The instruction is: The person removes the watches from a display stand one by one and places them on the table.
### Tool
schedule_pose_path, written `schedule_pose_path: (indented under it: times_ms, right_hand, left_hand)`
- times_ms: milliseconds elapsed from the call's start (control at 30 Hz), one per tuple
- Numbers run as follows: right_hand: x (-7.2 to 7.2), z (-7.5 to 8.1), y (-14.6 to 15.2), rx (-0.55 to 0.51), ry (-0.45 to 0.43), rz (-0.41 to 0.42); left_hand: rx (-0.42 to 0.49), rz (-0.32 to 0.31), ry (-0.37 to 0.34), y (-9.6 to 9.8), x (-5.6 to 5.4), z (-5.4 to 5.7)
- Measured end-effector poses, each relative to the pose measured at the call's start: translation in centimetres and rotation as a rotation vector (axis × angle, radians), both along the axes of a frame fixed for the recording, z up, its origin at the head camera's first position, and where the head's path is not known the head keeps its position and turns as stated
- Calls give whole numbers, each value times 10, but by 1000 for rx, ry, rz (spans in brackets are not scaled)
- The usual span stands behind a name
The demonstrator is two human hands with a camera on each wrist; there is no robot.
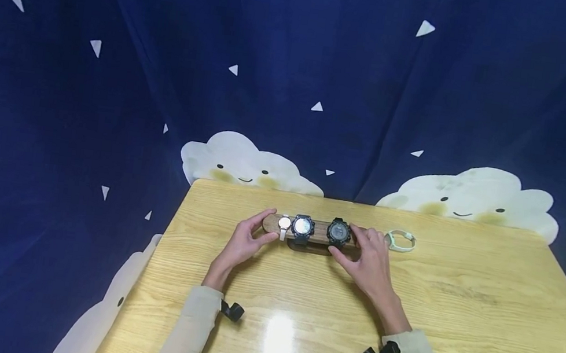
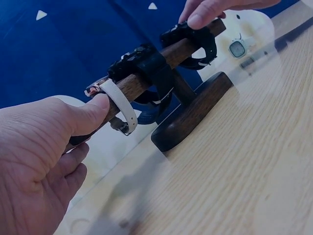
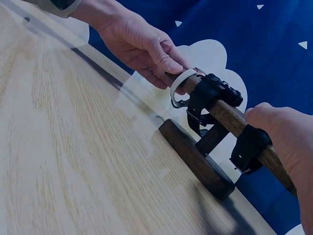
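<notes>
A dark wooden watch stand [image 1: 319, 234] holds three watches on its crossbar. My left hand [image 1: 246, 239] grips the bar's left end, its thumb beside the strap of a small white-strapped watch [image 1: 284, 223]. In the left wrist view that thumb [image 2: 95, 108] lies right at the white strap [image 2: 121, 102]. A black watch with a lit face [image 1: 302, 226] sits in the middle. My right hand [image 1: 371, 262] pinches the right-hand black watch [image 1: 338, 231], thumb at its front and fingers toward the back. The right hand partly hides the bar's right end.
A pale green watch [image 1: 401, 241] lies on the wooden table [image 1: 456, 313], just right of my right hand. The stand's oval base [image 2: 195, 112] rests on the tabletop. A dark blue curtain [image 1: 297, 56] with clouds and white triangles hangs behind the table's back edge.
</notes>
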State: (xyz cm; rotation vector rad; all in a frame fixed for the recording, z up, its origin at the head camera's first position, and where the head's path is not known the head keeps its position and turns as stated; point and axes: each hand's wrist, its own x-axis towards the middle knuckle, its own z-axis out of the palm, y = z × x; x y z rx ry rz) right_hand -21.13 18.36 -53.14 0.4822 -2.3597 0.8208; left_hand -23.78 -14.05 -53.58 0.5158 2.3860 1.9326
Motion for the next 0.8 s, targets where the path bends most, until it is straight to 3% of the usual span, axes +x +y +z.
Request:
schedule_pose_path:
  times_ms: [800]
  right_hand:
    - [-2, 1, -6, 10, 7, -29]
  left_hand:
    - [-24, 23, -7, 0, 1, 0]
